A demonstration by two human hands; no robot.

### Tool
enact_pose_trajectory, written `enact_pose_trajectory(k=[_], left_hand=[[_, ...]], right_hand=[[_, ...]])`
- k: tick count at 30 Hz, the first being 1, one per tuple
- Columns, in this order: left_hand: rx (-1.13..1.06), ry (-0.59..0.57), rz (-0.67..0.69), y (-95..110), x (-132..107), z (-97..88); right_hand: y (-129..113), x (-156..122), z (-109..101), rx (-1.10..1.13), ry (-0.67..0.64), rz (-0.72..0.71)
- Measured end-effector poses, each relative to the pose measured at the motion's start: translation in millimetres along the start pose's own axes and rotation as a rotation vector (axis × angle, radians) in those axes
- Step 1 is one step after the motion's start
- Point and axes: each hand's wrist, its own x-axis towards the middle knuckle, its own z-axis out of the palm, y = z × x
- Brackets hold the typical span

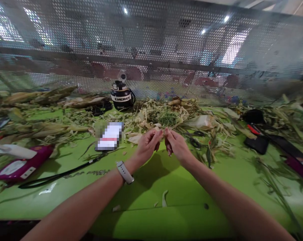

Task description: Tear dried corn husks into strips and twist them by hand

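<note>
Both my hands meet above the green table (pixel 151 187), just in front of a heap of corn husks (pixel 166 115). My left hand (pixel 148 144), with a white watch on the wrist, has its fingers curled into a pinch. My right hand (pixel 175 144) is pinched too, fingertips touching those of the left. Between them is a small pale scrap, too small to name. A pair of black-handled scissors (pixel 195 139) lies on the table just right of my right hand.
A black bottle marked ENERGY (pixel 121 95) stands at the back by a perforated metal screen (pixel 151 50). Unhusked corn cobs (pixel 41 97) lie at the left. A blurred card on a black lanyard (pixel 110 136), a magenta pouch (pixel 20 164) and black cases (pixel 258 144) lie around.
</note>
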Motion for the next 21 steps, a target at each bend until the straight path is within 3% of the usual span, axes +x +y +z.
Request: enact_pose_trajectory(k=[7,12,14,17,21], left_hand=[[-0.066,0.116,0.002,-2,4,-2.4],[-0.092,0.034,0.003,-3,5,-4.7],[-0.100,-0.035,-0.009,-2,4,-3.6],[-0.103,-0.056,-0.023,-1,1,-1.2],[-0.185,-0.013,-0.111,2,-2,2.5]], right_hand=[[1,2,0,0.036,0.101,-0.079],[-2,-2,-2,0.120,-0.046,0.167],[-2,-2,-1,0.154,-0.059,0.196],[2,1,-2,0.091,0.034,0.086],[9,2,-3,-0.161,0.110,-0.090]])
